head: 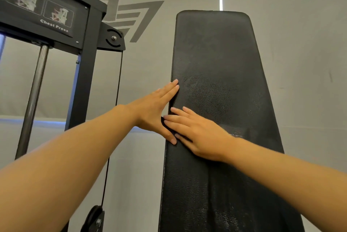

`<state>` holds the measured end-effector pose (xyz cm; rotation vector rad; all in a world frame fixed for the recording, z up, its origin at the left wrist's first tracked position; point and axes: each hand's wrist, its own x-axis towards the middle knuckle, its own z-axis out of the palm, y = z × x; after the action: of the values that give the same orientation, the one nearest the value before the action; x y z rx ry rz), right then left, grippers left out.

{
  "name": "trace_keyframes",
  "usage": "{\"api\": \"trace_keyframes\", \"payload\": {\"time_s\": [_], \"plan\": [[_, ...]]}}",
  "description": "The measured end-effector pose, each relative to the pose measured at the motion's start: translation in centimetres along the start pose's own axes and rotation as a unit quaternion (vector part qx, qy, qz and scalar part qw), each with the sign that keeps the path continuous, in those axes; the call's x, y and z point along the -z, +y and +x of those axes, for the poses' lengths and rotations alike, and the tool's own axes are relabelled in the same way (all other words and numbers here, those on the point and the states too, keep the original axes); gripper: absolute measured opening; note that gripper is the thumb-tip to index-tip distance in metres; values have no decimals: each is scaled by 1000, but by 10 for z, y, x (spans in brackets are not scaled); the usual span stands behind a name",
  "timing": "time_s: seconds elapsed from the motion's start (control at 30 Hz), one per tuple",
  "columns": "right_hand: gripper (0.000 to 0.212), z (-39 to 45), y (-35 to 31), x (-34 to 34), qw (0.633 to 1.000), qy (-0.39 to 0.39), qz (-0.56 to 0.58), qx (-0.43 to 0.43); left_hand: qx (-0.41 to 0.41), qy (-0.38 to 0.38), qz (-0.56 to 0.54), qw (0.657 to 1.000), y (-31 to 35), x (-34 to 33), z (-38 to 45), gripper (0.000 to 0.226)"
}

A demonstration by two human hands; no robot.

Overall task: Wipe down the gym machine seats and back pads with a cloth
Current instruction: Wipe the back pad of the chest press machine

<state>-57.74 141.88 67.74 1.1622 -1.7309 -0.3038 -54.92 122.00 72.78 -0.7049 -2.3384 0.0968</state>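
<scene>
Standing upright and filling the right half of the view, the black back pad [221,59] is the landmark for everything else. A dark cloth [164,120] lies flat against the pad's left edge, about midway up its visible height; only a small dark sliver of it shows, between the two hands, and the rest is hidden under the right hand's fingers.

The right hand [199,130] comes in from the lower right and lies palm-down on the pad face, fingers straight and spread a little, pressing the cloth against the pad's left edge rather than curling round it. The left hand [155,107] reaches in from the lower left with the arm stretched long; its fingers are straight and together, tips touching the pad's left edge above the cloth, while the thumb angles down and rests on the pad just beside the right hand's thumb. Neither hand clenches anything.

Left of the pad stands a black machine frame [84,74] with a "Chest Press" placard [54,25], a steel guide rod [35,89] and a thin cable [118,85] running down to a pulley [93,216]. Behind the pad is a grey wall [300,44].
</scene>
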Motion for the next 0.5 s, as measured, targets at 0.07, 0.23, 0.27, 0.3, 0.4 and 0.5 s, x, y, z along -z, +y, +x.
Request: {"api": "trace_keyframes", "payload": {"time_s": [0.07, 0.23, 0.27, 0.3, 0.4, 0.5], "plan": [[48, -1, 1, -2, 999, 2, -35, 11, 0, -9, -1, 1000, 2, -1, 0, 152], [50, -2, 8, 0, 999, -6, -40, 1, 6, -14, 9, 1000, 7, -1, -5, 148], [50, -7, 10, 1, 999, -2, -33, -11, 9, -7, 11, 1000, 9, -2, -6, 147], [50, -14, 14, 4, 999, 3, -32, -23, 13, 2, 15, 1000, 10, -3, -7, 146], [50, -42, 30, 13, 997, 27, -39, -61, 16, 32, 32, 999, 13, -9, -9, 145], [49, -56, 33, 16, 995, 38, -27, -91, 15, 50, 30, 998, 14, -15, -10, 146]]}}
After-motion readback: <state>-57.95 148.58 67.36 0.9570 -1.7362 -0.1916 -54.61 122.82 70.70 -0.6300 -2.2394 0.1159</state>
